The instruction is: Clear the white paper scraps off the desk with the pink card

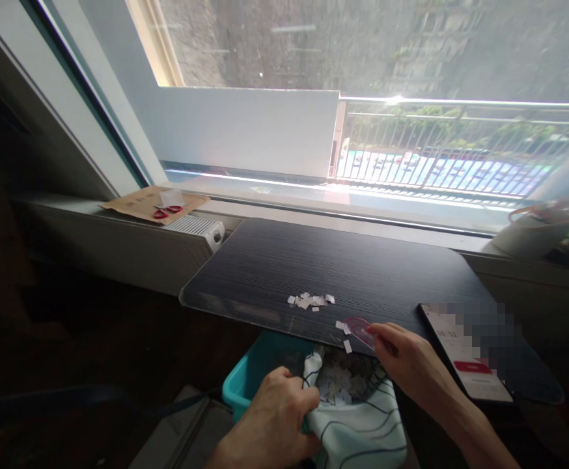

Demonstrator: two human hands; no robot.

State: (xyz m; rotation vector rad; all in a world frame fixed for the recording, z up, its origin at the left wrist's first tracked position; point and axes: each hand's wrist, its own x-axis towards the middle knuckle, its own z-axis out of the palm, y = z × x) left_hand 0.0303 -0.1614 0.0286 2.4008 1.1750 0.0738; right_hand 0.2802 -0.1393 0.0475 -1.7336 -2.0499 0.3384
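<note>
My right hand [404, 358] is closed on a see-through pink, half-round plastic protractor [361, 332], held low at the near edge of the dark table [353, 260]. A few white paper scraps [347, 346] lie against its left side. Farther left on the tabletop sits a small heap of paper bits [312, 301]. My left hand [284, 404] grips the rim of a white cloth bag [362, 426] with dark wavy lines. The bag's mouth gapes under the table edge, with many paper scraps inside. It hangs in a turquoise bin [233, 387].
A phone [470, 365] showing a timer lies at the table's right, partly pixelated. On the sill at left, red-handled scissors [168, 211] rest on a brown envelope [138, 203] above a radiator [199, 228]. A large window spans the back; a pale pot [523, 231] stands at right.
</note>
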